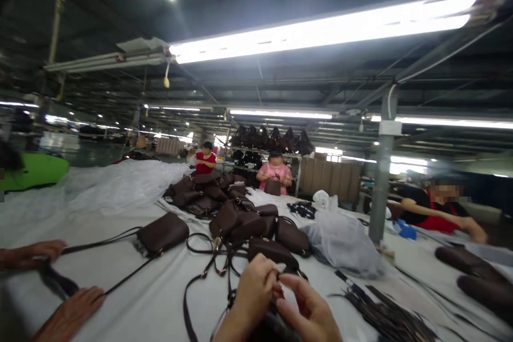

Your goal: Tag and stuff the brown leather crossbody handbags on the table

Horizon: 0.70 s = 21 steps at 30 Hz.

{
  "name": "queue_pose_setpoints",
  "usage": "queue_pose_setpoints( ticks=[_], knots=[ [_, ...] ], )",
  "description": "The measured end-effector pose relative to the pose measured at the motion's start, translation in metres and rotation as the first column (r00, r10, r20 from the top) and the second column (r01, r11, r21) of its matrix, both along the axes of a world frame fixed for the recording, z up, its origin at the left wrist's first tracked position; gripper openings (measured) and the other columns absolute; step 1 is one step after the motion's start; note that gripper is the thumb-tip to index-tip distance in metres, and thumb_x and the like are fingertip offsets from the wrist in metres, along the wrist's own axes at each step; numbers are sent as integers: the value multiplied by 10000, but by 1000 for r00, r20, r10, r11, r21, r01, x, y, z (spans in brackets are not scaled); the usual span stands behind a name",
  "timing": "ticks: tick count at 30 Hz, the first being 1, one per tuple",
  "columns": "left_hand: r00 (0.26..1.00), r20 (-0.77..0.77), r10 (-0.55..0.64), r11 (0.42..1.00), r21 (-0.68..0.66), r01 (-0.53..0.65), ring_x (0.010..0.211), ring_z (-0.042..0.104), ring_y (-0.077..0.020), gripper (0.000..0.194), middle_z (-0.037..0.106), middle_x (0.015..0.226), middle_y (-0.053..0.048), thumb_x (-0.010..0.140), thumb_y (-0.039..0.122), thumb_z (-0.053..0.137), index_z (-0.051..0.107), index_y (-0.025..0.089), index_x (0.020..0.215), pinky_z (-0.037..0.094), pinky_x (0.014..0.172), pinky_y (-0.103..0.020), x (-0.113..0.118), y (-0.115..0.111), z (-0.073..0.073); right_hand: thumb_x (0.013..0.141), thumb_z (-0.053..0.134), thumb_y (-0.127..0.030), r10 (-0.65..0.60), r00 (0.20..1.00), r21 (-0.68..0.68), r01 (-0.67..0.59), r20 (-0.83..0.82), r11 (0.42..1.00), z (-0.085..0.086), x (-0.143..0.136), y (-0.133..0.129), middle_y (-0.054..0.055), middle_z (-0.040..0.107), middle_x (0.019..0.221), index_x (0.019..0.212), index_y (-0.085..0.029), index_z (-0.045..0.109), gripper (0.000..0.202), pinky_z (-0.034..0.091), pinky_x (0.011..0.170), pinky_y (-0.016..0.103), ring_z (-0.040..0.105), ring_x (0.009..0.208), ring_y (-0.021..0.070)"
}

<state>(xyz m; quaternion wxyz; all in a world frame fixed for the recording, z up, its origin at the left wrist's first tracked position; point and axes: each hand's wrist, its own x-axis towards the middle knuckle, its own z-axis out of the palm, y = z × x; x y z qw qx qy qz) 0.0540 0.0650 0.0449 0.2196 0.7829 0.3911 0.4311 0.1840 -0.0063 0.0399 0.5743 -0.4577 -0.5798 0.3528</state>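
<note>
My left hand point(256, 291) is closed, its fingers pinched on a small dark strap piece at the lower middle of the head view. Close on its right, my right hand point(306, 304) has thumb and index finger curled toward the same dark piece. Below and between the hands lies a dark item, partly hidden by them. Just beyond them is a brown bag point(272, 252), at the near edge of a pile of brown bags point(240, 222). A thin brown strap point(188, 299) with gold-coloured fittings loops over the white table to the left of my hands.
At the left, another person's hands point(72, 310) hold straps of a brown bag point(164, 233). Clear plastic point(340, 240) and dark straps point(380, 304) lie on the white table point(140, 299). A grey post point(380, 187) stands at right. Several people work around the table.
</note>
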Motion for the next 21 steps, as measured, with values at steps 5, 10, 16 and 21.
queue_pose_setpoints(
  ticks=[5, 10, 16, 21],
  knots=[
    [963, 270, -16, 997, -69, 35, 736, 589, -182, 219, 649, 729, -35, 837, 249, 493, 647, 179, 697, 440, 724, -277, -2, -4, 11, 609, 831, -381, 154, 979, -93, -166, -132, 982, 14, 2, -16, 101, 673, 1175, 1157, -219, 655, 598, 508, 885, 375, 620, 1084, 274],
    [955, 294, -43, 996, -64, 65, 762, 611, -175, 179, 682, 785, -17, 827, 218, 495, 670, 181, 844, 443, 728, -252, 5, -8, 5, 770, 635, -557, -129, 991, -59, 131, 34, 990, 25, 5, -11, -12, 569, 596, 691, -178, 626, 387, 397, 486, 205, 510, 542, 106],
    [973, 225, -55, 998, 27, 50, 777, 608, -163, 202, 658, 823, -7, 861, 192, 465, 631, 210, 974, 441, 739, -243, 5, -12, 0, 663, 657, -625, 15, 996, -361, -46, -90, 931, 20, 4, 3, -80, 501, 418, 722, -184, 517, 466, 102, 341, 195, 237, 287, 20],
    [983, 153, -105, 994, 52, 98, 836, 621, -176, 194, 674, 891, -25, 886, 192, 436, 609, 217, 968, 439, 773, -255, 3, -14, -3, 665, 649, -639, 35, 994, -353, -71, -108, 933, 20, 4, 6, -105, 427, 372, 671, -189, 486, 478, 91, 345, 195, 234, 297, 18]
  ],
)
